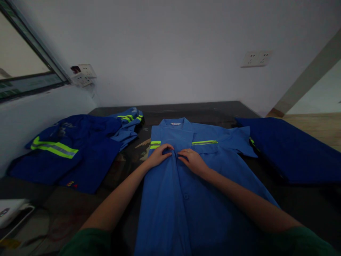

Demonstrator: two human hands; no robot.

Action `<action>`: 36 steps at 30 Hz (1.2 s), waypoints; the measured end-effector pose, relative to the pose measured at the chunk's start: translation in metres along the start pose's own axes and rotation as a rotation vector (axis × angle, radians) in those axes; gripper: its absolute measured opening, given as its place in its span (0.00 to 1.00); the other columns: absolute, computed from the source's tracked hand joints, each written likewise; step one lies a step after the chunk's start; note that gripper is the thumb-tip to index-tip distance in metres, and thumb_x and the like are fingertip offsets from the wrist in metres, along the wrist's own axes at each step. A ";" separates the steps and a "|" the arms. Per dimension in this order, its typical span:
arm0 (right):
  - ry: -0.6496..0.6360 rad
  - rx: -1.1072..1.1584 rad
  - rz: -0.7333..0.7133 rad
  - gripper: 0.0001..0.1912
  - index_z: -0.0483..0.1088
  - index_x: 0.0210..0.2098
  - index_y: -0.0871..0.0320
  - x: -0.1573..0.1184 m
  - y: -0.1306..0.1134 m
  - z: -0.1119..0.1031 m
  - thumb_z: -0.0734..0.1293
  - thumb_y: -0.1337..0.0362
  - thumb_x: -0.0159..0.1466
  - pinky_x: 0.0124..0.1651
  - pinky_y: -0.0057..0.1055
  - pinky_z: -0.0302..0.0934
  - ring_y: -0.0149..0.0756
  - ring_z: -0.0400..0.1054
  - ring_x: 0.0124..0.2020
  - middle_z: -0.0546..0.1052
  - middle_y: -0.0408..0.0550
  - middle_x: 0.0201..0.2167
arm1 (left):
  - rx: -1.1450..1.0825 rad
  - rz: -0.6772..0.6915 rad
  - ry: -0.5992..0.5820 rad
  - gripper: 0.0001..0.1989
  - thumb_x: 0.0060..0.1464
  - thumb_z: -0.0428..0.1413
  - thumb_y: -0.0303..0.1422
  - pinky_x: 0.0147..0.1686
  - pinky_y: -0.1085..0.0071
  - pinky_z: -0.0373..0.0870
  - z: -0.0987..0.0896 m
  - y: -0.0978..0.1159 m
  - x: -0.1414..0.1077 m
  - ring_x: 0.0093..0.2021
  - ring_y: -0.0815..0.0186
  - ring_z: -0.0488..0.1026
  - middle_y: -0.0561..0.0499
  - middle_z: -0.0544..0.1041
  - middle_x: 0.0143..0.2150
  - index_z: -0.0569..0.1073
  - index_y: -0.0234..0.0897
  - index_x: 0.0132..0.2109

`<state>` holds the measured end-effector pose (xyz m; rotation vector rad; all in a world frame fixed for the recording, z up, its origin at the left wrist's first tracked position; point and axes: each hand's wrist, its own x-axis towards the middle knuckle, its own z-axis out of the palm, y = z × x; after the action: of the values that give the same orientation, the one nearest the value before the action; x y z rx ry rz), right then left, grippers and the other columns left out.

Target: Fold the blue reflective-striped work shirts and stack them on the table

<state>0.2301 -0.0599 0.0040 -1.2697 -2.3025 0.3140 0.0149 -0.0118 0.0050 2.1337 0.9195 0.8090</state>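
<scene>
A light blue work shirt [213,177] with yellow-green reflective strips lies spread on the dark table, collar toward the wall. My left hand [160,156] rests over its front, thumb and fingers closed on the fabric at the edge of the front opening. Just to the right, my right hand [194,161] pinches the shirt near the same edge, its fingertips almost meeting those of the left. What lies between the fingertips is too small to make out. Lower on the front a button [185,196] shows.
Left of the shirt lies a crumpled dark blue garment [87,142] with a reflective band, beside a lighter blue one [126,133]. A folded dark blue garment [293,149] is at the right. A white device [12,211] with cables sits at lower left. Behind the table [191,107] rises a wall.
</scene>
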 end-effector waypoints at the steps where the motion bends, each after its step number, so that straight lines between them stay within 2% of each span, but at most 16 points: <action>1: -0.006 -0.010 -0.005 0.13 0.73 0.49 0.60 -0.004 0.000 -0.001 0.63 0.66 0.66 0.53 0.36 0.62 0.39 0.68 0.48 0.76 0.51 0.46 | -0.001 -0.007 -0.002 0.09 0.54 0.56 0.27 0.50 0.63 0.66 0.000 0.000 0.000 0.46 0.61 0.71 0.48 0.75 0.43 0.71 0.36 0.44; 5: -0.036 -0.134 -0.074 0.17 0.70 0.54 0.61 -0.014 -0.008 -0.002 0.62 0.66 0.66 0.55 0.38 0.62 0.41 0.66 0.52 0.74 0.54 0.50 | 0.001 -0.013 0.006 0.08 0.54 0.55 0.27 0.51 0.63 0.66 0.000 0.001 0.001 0.46 0.61 0.71 0.47 0.75 0.43 0.71 0.36 0.43; 9: -0.058 -0.262 -0.128 0.17 0.71 0.53 0.61 -0.012 -0.016 -0.002 0.63 0.64 0.66 0.54 0.41 0.63 0.45 0.66 0.52 0.72 0.58 0.52 | 0.014 0.005 0.009 0.08 0.55 0.55 0.28 0.51 0.62 0.66 0.002 0.002 0.001 0.46 0.61 0.71 0.47 0.75 0.43 0.71 0.35 0.43; 14: -0.043 -0.252 -0.063 0.18 0.70 0.54 0.61 -0.010 -0.010 -0.009 0.63 0.65 0.66 0.54 0.39 0.63 0.43 0.66 0.50 0.73 0.56 0.49 | -0.002 0.014 0.015 0.09 0.57 0.53 0.30 0.51 0.63 0.66 0.004 0.005 0.001 0.47 0.61 0.71 0.46 0.75 0.45 0.71 0.35 0.45; 19: -0.083 -0.270 -0.020 0.12 0.75 0.45 0.59 -0.007 -0.007 -0.020 0.66 0.64 0.64 0.50 0.35 0.64 0.41 0.67 0.46 0.75 0.51 0.42 | -0.013 0.013 0.010 0.08 0.57 0.53 0.30 0.51 0.63 0.66 0.004 0.003 0.002 0.46 0.61 0.71 0.46 0.75 0.44 0.71 0.36 0.44; 24: -0.129 -0.372 -0.043 0.11 0.76 0.40 0.59 -0.005 -0.015 -0.023 0.61 0.68 0.67 0.46 0.33 0.62 0.39 0.68 0.42 0.76 0.51 0.39 | 0.055 0.014 0.047 0.04 0.56 0.54 0.29 0.45 0.66 0.67 0.006 0.002 0.003 0.42 0.63 0.71 0.49 0.73 0.39 0.68 0.36 0.40; 27: -0.135 -0.407 -0.100 0.13 0.74 0.46 0.60 -0.008 -0.020 -0.019 0.60 0.70 0.66 0.46 0.34 0.62 0.40 0.68 0.44 0.76 0.53 0.42 | 0.167 0.046 0.011 0.01 0.57 0.51 0.28 0.43 0.67 0.66 0.008 0.004 0.002 0.40 0.63 0.69 0.50 0.72 0.37 0.67 0.37 0.38; 31: -0.135 -0.471 -0.157 0.16 0.72 0.52 0.59 -0.014 -0.020 -0.013 0.59 0.69 0.67 0.47 0.36 0.62 0.42 0.67 0.47 0.74 0.55 0.48 | 0.301 0.104 -0.017 0.03 0.59 0.49 0.28 0.45 0.66 0.65 0.010 0.007 0.000 0.42 0.62 0.68 0.49 0.72 0.39 0.68 0.38 0.39; 36: -0.136 -0.457 -0.193 0.20 0.68 0.56 0.55 -0.017 -0.015 -0.012 0.59 0.70 0.66 0.49 0.39 0.62 0.43 0.65 0.50 0.71 0.56 0.52 | 0.269 0.095 0.039 0.04 0.60 0.48 0.28 0.45 0.65 0.66 0.013 0.009 0.001 0.42 0.62 0.68 0.49 0.72 0.39 0.68 0.38 0.40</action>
<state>0.2327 -0.0830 0.0155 -1.2418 -2.6897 -0.2135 0.0282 -0.0200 0.0049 2.4168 1.0005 0.8146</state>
